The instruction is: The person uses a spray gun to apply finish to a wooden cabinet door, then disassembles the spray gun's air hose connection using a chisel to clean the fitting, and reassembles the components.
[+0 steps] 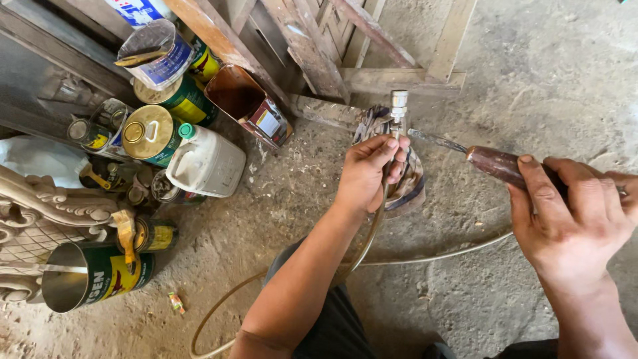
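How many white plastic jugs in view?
1. The white jug with a green cap lies on the floor among the tins, left of the left hand. Others may be hidden behind the tins.

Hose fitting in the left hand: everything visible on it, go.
The metal fitting is a short silver cylinder with stepped collars, looking like steel, standing upright at the end of a thin tan hose. The left hand grips the hose just beneath it, with a striped rag behind. A screwdriver in the right hand points toward it.
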